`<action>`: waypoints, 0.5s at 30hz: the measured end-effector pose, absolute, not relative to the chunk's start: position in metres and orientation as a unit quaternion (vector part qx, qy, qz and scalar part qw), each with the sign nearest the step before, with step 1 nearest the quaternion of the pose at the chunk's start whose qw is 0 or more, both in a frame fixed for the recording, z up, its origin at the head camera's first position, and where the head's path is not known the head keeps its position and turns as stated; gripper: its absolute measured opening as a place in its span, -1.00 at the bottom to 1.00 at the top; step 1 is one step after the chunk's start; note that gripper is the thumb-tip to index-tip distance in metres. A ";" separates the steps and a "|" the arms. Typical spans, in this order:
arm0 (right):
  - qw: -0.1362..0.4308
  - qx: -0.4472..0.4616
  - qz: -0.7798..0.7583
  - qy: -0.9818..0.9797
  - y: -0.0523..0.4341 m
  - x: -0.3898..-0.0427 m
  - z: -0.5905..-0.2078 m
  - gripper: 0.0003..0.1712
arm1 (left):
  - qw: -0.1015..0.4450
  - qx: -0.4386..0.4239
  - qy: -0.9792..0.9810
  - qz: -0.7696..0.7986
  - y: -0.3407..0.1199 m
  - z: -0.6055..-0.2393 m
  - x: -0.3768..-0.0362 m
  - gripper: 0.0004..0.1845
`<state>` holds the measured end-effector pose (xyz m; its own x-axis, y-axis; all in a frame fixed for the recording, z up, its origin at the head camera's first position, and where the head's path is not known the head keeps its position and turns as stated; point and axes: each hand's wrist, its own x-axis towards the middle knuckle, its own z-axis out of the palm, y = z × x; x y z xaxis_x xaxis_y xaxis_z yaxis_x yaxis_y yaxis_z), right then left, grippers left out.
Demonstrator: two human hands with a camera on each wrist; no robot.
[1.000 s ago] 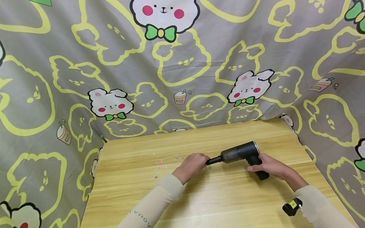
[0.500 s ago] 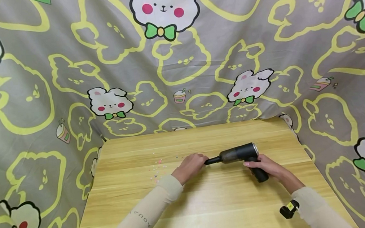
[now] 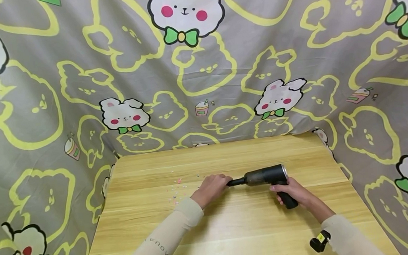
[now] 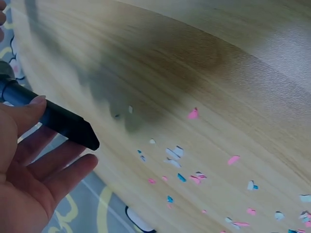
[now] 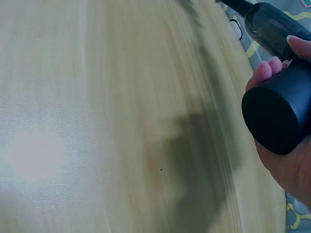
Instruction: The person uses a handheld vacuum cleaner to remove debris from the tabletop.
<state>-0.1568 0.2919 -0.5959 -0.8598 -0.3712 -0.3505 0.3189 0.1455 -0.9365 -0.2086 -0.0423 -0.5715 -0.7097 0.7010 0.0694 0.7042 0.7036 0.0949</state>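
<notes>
the handheld vacuum point(image 3: 268, 174) is black, with a smoky see-through section and a silvery rim. the scraps point(image 4: 181, 177) are pink, blue and white. the table point(image 3: 257, 236) shows yellow-tan wood grain. the grey cloth point(image 3: 222, 83) carries yellow outlines and white animals with pink cheeks and green bows. both sleeves point(image 3: 162, 238) are cream.

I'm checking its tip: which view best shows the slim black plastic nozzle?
Left wrist: the slim black nozzle appears large, angled tip visible. Head: small, tip hidden by the left hand. Right wrist: only part, cropped.
</notes>
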 end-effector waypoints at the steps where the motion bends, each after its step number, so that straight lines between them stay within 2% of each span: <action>1: 0.261 -0.019 -0.653 0.711 0.292 -0.156 -0.596 -0.78 | 0.008 -0.381 -0.923 -0.059 -0.043 -0.572 -0.208 -0.83; 8: 0.255 -0.053 -0.652 0.712 0.290 -0.154 -0.600 -0.90 | -0.036 -0.389 -0.918 -0.071 -0.048 -0.578 -0.207 -0.82; 15: 0.245 -0.057 -0.643 0.723 0.288 -0.151 -0.601 -0.78 | -0.037 -0.395 -0.915 -0.070 -0.048 -0.582 -0.207 -0.85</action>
